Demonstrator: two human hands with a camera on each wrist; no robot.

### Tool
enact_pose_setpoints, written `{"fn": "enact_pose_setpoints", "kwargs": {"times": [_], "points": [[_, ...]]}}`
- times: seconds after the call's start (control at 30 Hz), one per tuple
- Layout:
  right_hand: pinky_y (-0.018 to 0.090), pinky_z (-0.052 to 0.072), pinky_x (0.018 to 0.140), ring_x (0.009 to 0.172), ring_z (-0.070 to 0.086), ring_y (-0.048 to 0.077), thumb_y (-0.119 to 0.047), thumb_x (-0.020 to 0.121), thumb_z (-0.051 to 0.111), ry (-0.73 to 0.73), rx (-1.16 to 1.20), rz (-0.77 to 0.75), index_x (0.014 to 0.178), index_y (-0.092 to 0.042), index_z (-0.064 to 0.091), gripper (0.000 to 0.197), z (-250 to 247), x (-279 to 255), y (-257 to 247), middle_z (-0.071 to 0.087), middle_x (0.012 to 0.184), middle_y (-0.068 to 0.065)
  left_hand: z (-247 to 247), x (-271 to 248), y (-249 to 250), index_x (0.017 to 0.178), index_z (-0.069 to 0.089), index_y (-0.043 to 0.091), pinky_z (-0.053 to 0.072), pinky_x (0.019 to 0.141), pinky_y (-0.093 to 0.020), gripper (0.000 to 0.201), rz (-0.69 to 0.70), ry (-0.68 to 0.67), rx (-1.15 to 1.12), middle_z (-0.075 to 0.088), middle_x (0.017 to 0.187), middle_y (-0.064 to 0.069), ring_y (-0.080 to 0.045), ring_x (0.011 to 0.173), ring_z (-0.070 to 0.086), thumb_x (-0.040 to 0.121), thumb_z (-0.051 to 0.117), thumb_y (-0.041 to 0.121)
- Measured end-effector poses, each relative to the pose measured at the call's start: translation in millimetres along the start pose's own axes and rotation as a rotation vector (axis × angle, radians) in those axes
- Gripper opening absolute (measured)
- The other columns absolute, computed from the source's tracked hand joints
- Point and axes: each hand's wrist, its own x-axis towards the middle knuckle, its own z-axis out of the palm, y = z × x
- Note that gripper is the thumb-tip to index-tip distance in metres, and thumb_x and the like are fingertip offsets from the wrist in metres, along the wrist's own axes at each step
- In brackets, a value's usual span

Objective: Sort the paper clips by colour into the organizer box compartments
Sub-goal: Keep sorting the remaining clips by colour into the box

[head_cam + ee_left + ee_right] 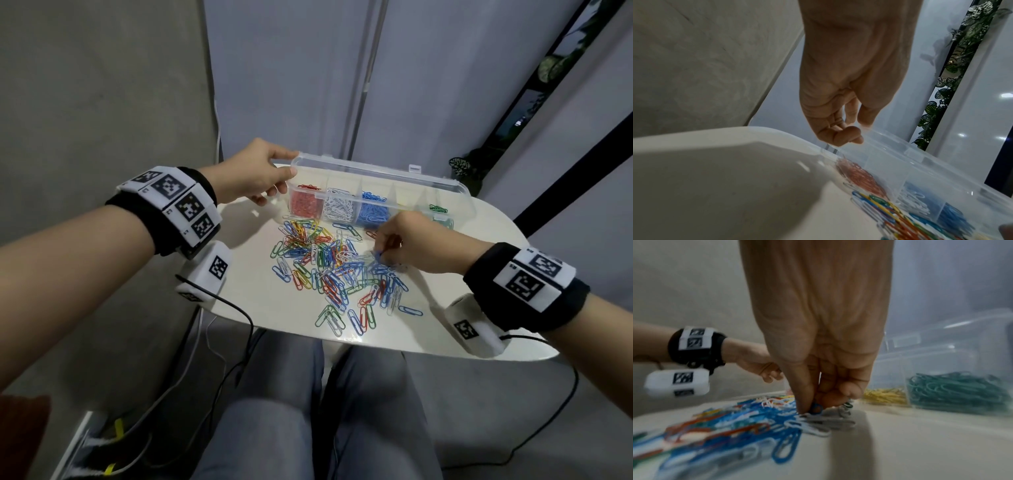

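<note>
Paper clips point(337, 270) lie scattered across the centre of the head view on the white table point(253, 291), their long axes pointing every way, many overlapping, in front of the organizer box point(380, 192), whose left end is held by the left hand point(251, 174), thumb over the lid edge. The clips are judged light, stiff, slippery wire, likely to snag, best pinched at one rounded end. At centre right, a blue clip point(816, 408) is pinched in the narrow grip of the right hand point(409, 241).
</note>
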Motion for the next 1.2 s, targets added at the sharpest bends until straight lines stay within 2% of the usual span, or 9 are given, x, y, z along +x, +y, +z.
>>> {"fn": "enact_pose_setpoints", "kwargs": {"times": [0.1,0.2,0.27,0.43,0.57,0.7,0.83,1.0,1.2], "points": [[0.011,0.041,0.054,0.051,0.052,-0.001,-0.001,0.076,0.077,0.111,0.188,0.015,0.076,-0.011,0.071,0.012,-18,-6,-7,0.066,0.066,0.002,0,0,0,0.145,0.042,0.019,0.042,0.044,-0.023,0.048,-0.005,-0.001,0.005,0.058,0.069,-0.006,-0.012,0.05,0.043,0.099,0.054,0.02],[0.022,0.039,0.056,0.057,0.048,0.011,-0.004,0.076,0.078,0.22,0.386,0.022,0.074,-0.007,0.07,0.009,-46,-6,-16,0.065,0.068,0.011,-1,1,-1,0.145,0.042,0.02,0.042,0.042,-0.022,0.048,-0.008,-0.005,0.01,0.058,0.069,-0.006,-0.012,0.051,0.043,0.099,0.054,0.02],[0.021,0.037,0.052,0.053,0.045,0.01,-0.004,0.077,0.078,0.303,0.453,0.047,0.078,-0.004,0.07,0.007,-59,1,-17,0.061,0.061,0.004,-1,1,0,0.145,0.042,0.02,0.042,0.043,-0.022,0.048,-0.01,-0.003,0.016,0.058,0.07,-0.006,-0.012,0.051,0.044,0.099,0.054,0.021],[0.011,0.035,0.042,0.045,0.044,0.004,0.0,0.078,0.075,0.439,0.375,0.14,0.086,0.007,0.071,0.012,-68,32,-8,0.06,0.06,0.004,0,1,0,0.146,0.041,0.019,0.042,0.043,-0.022,0.049,-0.013,0.0,0.015,0.058,0.07,-0.006,-0.012,0.051,0.043,0.099,0.054,0.02],[0.008,0.037,0.043,0.05,0.047,0.003,-0.003,0.077,0.077,0.405,0.344,0.176,0.091,0.002,0.073,0.016,-59,41,2,0.061,0.066,0.003,0,0,0,0.146,0.041,0.02,0.042,0.042,-0.022,0.049,-0.014,-0.001,0.023,0.059,0.07,-0.006,-0.012,0.052,0.044,0.099,0.054,0.02],[0.023,0.043,0.057,0.06,0.049,0.011,-0.002,0.08,0.073,0.447,0.338,0.116,0.091,-0.005,0.073,0.011,-60,24,5,0.062,0.071,0.006,0,1,-1,0.146,0.041,0.02,0.042,0.043,-0.023,0.049,-0.019,-0.004,0.017,0.059,0.07,-0.006,-0.012,0.052,0.044,0.099,0.054,0.02],[0.025,0.045,0.064,0.059,0.048,0.003,-0.003,0.076,0.075,0.214,0.176,-0.112,0.077,-0.028,0.072,0.025,-51,-12,-4,0.071,0.077,0.002,-1,1,-1,0.145,0.042,0.019,0.042,0.043,-0.023,0.048,-0.01,-0.008,0.006,0.059,0.07,-0.006,-0.013,0.052,0.044,0.098,0.055,0.02],[0.015,0.036,0.063,0.073,0.049,0.004,-0.015,0.073,0.082,-0.074,-0.07,-0.162,0.107,-0.02,0.071,0.036,-17,-27,-2,0.063,0.094,-0.005,-1,1,-1,0.144,0.043,0.02,0.044,0.043,-0.023,0.048,0.0,-0.013,0.01,0.06,0.071,-0.006,-0.012,0.052,0.045,0.098,0.056,0.022],[0.023,0.039,0.074,0.088,0.049,0.013,-0.033,0.068,0.086,-0.166,-0.161,-0.1,0.118,-0.022,0.061,0.057,-3,-24,0,0.053,0.105,-0.005,-1,0,-1,0.144,0.043,0.02,0.042,0.043,-0.021,0.048,-0.007,-0.007,0.007,0.058,0.07,-0.005,-0.012,0.051,0.044,0.098,0.056,0.022]]}}
